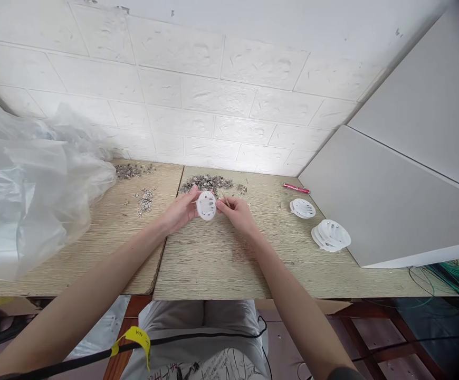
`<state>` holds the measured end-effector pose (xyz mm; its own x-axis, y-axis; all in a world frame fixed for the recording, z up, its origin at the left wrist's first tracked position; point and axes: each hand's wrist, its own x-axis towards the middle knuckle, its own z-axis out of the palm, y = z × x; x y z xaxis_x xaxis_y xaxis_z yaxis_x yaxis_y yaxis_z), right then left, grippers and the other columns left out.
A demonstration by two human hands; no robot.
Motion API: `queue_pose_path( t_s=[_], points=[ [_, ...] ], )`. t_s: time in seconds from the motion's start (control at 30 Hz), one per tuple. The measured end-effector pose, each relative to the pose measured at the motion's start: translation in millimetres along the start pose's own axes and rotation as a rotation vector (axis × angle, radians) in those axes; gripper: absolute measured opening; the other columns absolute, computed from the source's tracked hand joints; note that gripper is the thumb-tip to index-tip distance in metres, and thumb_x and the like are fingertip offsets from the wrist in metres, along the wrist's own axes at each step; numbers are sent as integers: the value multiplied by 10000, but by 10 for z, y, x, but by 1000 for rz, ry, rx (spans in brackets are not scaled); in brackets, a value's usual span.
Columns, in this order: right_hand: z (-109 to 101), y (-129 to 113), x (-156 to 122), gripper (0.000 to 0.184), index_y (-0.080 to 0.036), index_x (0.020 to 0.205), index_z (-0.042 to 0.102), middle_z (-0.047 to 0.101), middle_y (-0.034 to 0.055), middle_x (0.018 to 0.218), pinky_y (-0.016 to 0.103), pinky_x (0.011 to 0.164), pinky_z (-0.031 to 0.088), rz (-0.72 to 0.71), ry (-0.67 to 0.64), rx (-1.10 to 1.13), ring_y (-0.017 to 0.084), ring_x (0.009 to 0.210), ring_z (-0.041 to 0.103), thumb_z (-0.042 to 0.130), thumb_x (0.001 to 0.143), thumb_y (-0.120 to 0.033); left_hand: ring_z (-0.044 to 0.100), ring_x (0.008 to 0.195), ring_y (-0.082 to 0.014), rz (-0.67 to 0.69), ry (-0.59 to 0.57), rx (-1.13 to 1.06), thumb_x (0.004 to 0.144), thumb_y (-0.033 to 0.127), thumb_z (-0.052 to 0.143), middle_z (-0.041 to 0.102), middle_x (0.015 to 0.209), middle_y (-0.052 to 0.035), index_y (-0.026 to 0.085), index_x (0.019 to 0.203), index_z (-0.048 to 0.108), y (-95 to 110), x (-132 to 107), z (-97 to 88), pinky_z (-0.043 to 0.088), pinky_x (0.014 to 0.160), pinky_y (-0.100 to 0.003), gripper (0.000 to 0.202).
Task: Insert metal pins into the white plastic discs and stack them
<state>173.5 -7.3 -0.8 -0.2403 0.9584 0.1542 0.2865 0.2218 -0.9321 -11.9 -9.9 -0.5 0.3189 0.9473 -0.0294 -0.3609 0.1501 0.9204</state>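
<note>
A round white plastic disc (206,207) with slots and small metal bits in it is held up above the table, its flat face toward me. My left hand (182,212) grips it by the left edge, fingers partly hidden behind it. At the disc's right edge is my right hand (238,213), closed, with a thin pale stick (225,199) poking up from between its fingers. Whether the right fingertips also pinch the disc is hard to see. Just behind both hands lies a heap of small metal parts (209,182).
More metal parts (145,201) lie on the wooden table (213,264) at left, beside a large clear plastic bag (35,195). To the right are a red pen (296,188), a small group of white discs (303,208) and a larger stack (332,235). A grey panel (403,195) borders the right.
</note>
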Motion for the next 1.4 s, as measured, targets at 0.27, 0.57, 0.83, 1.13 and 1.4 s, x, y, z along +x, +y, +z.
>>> queue_pose_path(
  t_s=[0.27,0.57,0.83,1.13,1.4],
  points=[
    [34,-32,-19,358,-177,592,438,384,-48,568,246,543,250,-23,-10,-43,86,546,323,568,839,-402,677,758,-161,-52,154,39,706,115,737,690,777,-62,118,930,729,43,-37,76,559,799,-314,224],
    [189,-238,-220,387,-213,1039,694,617,60,1027,327,850,433,-538,-366,-132,188,953,536,618,845,-539,623,659,-118,-46,326,49,783,108,616,657,730,-40,123,904,693,48,-9,67,542,672,-256,145],
    [380,-135,-273,344,-206,1045,704,627,73,1054,360,923,444,-683,-582,-484,225,1044,532,723,790,-435,636,732,-126,-18,306,30,758,131,650,643,758,-53,113,884,701,9,3,34,534,839,-318,137],
    [199,-47,-162,262,-171,1132,637,630,101,1155,326,842,458,-480,-404,-524,209,1017,589,586,912,-303,615,752,-130,-18,258,104,736,201,686,645,803,-52,130,903,717,54,-15,-7,515,771,-285,184],
    [144,-30,-69,205,-178,997,677,670,36,927,270,715,409,-285,-306,-201,143,786,569,562,911,-324,618,798,-166,-57,188,135,800,373,667,671,869,-89,133,916,727,60,10,-40,497,719,-280,274]
  ],
)
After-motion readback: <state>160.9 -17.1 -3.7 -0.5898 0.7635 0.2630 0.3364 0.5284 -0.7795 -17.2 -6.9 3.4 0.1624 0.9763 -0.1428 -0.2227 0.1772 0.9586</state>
